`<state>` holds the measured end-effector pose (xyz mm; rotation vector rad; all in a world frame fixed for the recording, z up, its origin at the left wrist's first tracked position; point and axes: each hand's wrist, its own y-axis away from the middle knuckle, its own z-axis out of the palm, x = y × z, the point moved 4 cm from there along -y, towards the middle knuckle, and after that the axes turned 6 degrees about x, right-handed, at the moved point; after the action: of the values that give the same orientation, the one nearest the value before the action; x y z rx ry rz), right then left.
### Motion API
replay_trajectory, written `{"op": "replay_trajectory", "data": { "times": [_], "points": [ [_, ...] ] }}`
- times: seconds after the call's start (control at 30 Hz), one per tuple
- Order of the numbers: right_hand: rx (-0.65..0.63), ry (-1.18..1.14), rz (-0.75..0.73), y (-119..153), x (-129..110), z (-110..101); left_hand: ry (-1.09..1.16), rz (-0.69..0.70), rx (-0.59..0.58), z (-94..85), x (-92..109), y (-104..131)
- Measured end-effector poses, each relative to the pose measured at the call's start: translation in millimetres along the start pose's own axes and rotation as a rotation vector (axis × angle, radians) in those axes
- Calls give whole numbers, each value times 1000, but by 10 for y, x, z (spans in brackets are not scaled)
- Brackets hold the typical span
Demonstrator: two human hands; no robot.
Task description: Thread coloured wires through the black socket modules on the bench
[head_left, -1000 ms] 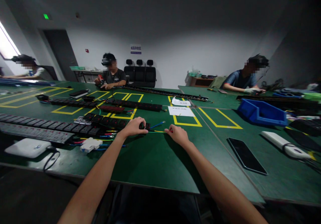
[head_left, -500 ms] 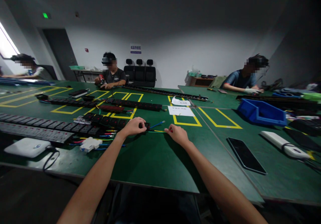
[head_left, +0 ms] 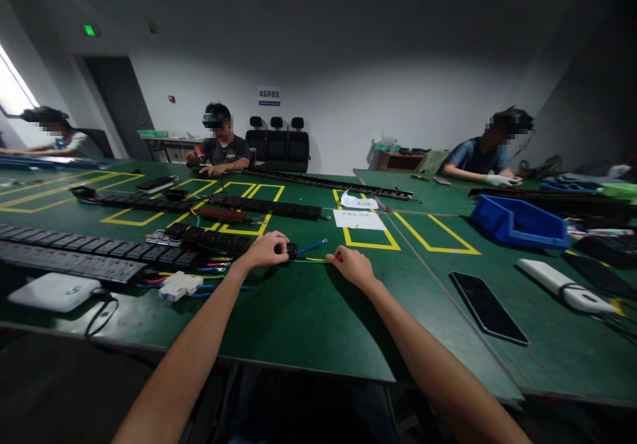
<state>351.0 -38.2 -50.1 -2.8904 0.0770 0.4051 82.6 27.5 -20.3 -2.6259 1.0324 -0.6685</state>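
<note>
My left hand (head_left: 267,250) is closed around the right end of a black socket strip (head_left: 226,239), which lies on the green table. From that end a yellow-green wire (head_left: 312,260) runs to my right hand (head_left: 352,264), whose fingertips pinch its far end. A blue wire (head_left: 312,247) with a ring terminal sticks out above it, untouched. To the left of my left wrist, a white circuit breaker (head_left: 180,286) with coloured wires rests on the table.
Longer socket strips (head_left: 89,248) and a white power bank (head_left: 56,292) lie at left. On the right are a black phone (head_left: 488,307), a white device (head_left: 563,286) and a blue bin (head_left: 520,223). Paper sheets (head_left: 359,220) lie ahead. Several people sit across the table.
Both my hands stay in almost the same place, keeping hold of the strip's end and the wire. Nothing on the table has visibly moved.
</note>
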Motion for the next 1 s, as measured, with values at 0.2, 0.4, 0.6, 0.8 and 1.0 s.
{"op": "replay_trajectory", "data": {
  "times": [0.2,0.4,0.6,0.8,1.0],
  "points": [
    [3,-2,2,12,-7,-9,1,1,7,12,-12,-11],
    [-8,-4,-1,7,-9,-20,30,21,10,11,-24,-14],
    [-8,-7,-2,0,4,-8,85,33,7,-5,-29,-8],
    [-7,-5,-6,-12,18,18,109,29,2,-10,-33,-4],
    [-2,2,-3,-13,19,29,120,11,11,-6,-39,-12]
  ]
}}
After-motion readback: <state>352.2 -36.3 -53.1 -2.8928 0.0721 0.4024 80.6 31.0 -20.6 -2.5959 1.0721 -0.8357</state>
